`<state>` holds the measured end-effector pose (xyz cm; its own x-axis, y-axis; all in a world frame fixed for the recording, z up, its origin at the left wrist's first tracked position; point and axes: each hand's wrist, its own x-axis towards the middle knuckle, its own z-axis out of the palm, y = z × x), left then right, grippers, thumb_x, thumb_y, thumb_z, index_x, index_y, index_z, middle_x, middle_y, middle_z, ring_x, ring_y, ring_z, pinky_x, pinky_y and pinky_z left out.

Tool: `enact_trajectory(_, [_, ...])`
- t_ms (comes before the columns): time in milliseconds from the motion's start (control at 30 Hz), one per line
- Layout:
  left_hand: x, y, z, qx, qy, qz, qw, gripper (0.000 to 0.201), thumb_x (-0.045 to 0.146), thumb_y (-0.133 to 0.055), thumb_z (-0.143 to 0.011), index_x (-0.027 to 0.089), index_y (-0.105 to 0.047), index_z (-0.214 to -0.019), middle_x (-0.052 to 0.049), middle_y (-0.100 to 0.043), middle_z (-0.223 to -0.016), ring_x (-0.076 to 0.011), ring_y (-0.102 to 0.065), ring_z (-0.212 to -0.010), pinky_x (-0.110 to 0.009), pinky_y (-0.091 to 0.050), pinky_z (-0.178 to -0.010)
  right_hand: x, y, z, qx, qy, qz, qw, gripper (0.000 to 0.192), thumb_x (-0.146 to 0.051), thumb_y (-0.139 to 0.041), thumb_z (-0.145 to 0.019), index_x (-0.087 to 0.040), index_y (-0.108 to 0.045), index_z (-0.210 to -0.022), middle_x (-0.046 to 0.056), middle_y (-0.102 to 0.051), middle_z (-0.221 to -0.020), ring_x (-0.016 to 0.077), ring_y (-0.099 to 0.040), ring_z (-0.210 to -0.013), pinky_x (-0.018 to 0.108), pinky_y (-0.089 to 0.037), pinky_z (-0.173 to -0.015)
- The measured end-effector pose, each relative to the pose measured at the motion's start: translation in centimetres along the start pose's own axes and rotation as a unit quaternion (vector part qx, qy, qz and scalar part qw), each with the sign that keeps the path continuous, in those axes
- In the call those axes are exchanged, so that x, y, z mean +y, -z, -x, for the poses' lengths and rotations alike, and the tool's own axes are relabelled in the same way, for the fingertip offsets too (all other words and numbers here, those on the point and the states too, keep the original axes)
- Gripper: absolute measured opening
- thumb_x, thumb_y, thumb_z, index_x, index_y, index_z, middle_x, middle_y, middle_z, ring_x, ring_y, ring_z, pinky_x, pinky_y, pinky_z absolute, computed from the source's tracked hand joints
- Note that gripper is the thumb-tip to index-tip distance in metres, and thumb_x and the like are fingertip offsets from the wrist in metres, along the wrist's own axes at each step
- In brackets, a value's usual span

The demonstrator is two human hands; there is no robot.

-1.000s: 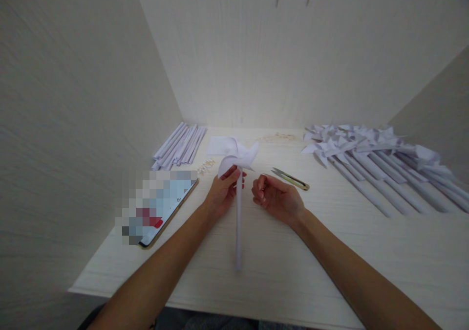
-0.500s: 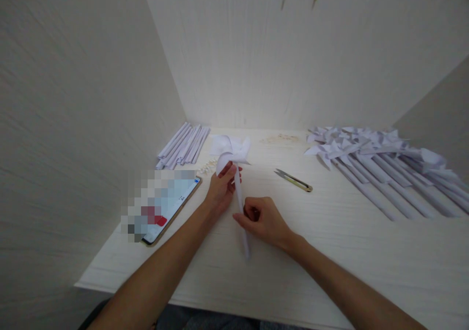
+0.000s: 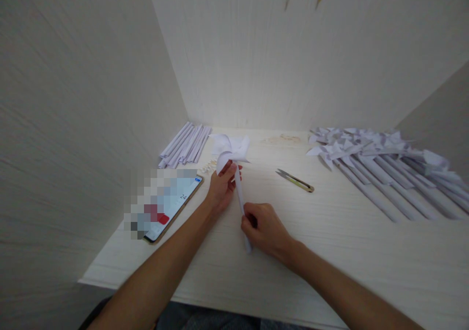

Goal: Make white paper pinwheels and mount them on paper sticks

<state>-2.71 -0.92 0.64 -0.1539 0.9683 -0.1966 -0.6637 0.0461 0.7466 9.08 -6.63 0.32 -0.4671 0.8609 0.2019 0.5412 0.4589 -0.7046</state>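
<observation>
A white paper pinwheel (image 3: 230,150) on a rolled paper stick (image 3: 240,193) stands tilted over the middle of the table. My left hand (image 3: 221,189) pinches the stick just under the folded blades. My right hand (image 3: 266,231) is closed around the lower part of the same stick, whose end pokes out below my fingers, close to the tabletop.
A phone (image 3: 168,205) lies at the left. Rolled paper sticks (image 3: 185,145) are stacked at the back left, with small pale bits (image 3: 208,165) beside them. Snips (image 3: 295,180) lie right of centre. Several finished pinwheels (image 3: 381,166) are piled at the right. The cream table (image 3: 330,252) has walls on three sides.
My right hand, empty and off to the right a second ago, moved left and down and closed around the lower stick. The pinwheel tilted slightly; my left hand kept its grip.
</observation>
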Motion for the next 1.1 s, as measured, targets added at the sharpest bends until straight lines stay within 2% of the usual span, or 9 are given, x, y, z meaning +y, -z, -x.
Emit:
enact_trajectory(167, [0.1,0.0,0.0,0.011,0.0,0.001,1.0,0.019,0.015,-0.068,-0.058,0.015,-0.056,-0.072,0.002,-0.061,-0.061,-0.005,-0.053,-0.051,-0.017,-0.041,-0.05,0.2,0.5,0.2,-0.015,0.041,-0.043,0.998,0.018,-0.011,-0.038,-0.064,-0.02,-0.029,-0.05,-0.005,-0.031,-0.045,0.0075,-0.029,-0.042,0.022,-0.022,-0.045])
enact_trajectory(367, [-0.1,0.0,0.2,0.006,-0.001,0.012,1.0,0.022,0.015,-0.07,-0.055,0.015,-0.056,-0.072,0.002,-0.062,-0.062,-0.0046,-0.053,-0.051,-0.016,-0.041,-0.05,0.4,0.3,0.7,-0.008,0.003,0.012,1.0,0.024,-0.023,-0.045,-0.068,-0.02,-0.03,-0.049,-0.004,-0.037,-0.045,0.0078,-0.032,-0.042,0.023,-0.023,-0.046])
enact_trajectory(467, [-0.3,0.0,0.3,-0.004,0.003,0.007,1.0,0.023,0.016,-0.072,-0.054,0.015,-0.057,-0.072,0.001,-0.063,-0.064,-0.0051,-0.053,-0.052,-0.016,-0.041,-0.051,0.4,0.1,0.8,-0.003,-0.006,0.039,0.999,0.024,-0.021,-0.045,-0.067,-0.02,-0.03,-0.048,-0.003,-0.038,-0.045,0.008,-0.032,-0.042,0.023,-0.024,-0.047])
enact_trajectory(733, [-0.7,0.0,0.2,-0.014,-0.006,-0.003,1.0,0.027,0.021,-0.074,-0.05,0.014,-0.058,-0.07,0.001,-0.063,-0.062,-0.0058,-0.053,-0.052,-0.017,-0.041,-0.05,0.5,0.4,1.1,0.002,0.026,0.031,0.999,0.017,-0.011,-0.04,-0.057,-0.02,-0.028,-0.05,-0.004,-0.034,-0.045,0.0076,-0.03,-0.041,0.022,-0.022,-0.044])
enact_trajectory(867, [-0.5,0.2,0.0,-0.004,-0.012,0.007,1.0,0.028,0.021,-0.074,-0.049,0.014,-0.057,-0.071,0.001,-0.063,-0.062,-0.0054,-0.053,-0.051,-0.017,-0.041,-0.05,0.3,0.5,1.1,-0.001,0.038,0.023,0.999,0.015,-0.015,-0.04,-0.064,-0.02,-0.031,-0.054,-0.004,-0.037,-0.048,0.0084,-0.033,-0.043,0.022,-0.024,-0.046])
enact_trajectory(967, [-0.3,0.2,0.0,-0.011,-0.022,0.01,1.0,0.027,0.021,-0.074,-0.049,0.014,-0.057,-0.069,0.002,-0.063,-0.062,-0.0053,-0.054,-0.052,-0.017,-0.041,-0.051,0.2,0.3,1.0,0.017,0.011,0.043,0.999,0.021,-0.024,-0.046,-0.068,-0.021,-0.029,-0.056,-0.005,-0.037,-0.047,0.0081,-0.032,-0.043,0.022,-0.024,-0.046])
enact_trajectory(1100, [-0.2,0.2,0.2,-0.022,-0.017,-0.004,1.0,0.024,0.022,-0.073,-0.052,0.015,-0.058,-0.07,0.002,-0.063,-0.062,-0.0061,-0.055,-0.054,-0.018,-0.043,-0.054,0.5,0.1,0.5,0.046,0.013,0.05,0.998,0.024,-0.016,-0.045,-0.066,-0.02,-0.026,-0.053,-0.005,-0.035,-0.048,0.0076,-0.031,-0.044,0.021,-0.023,-0.047])
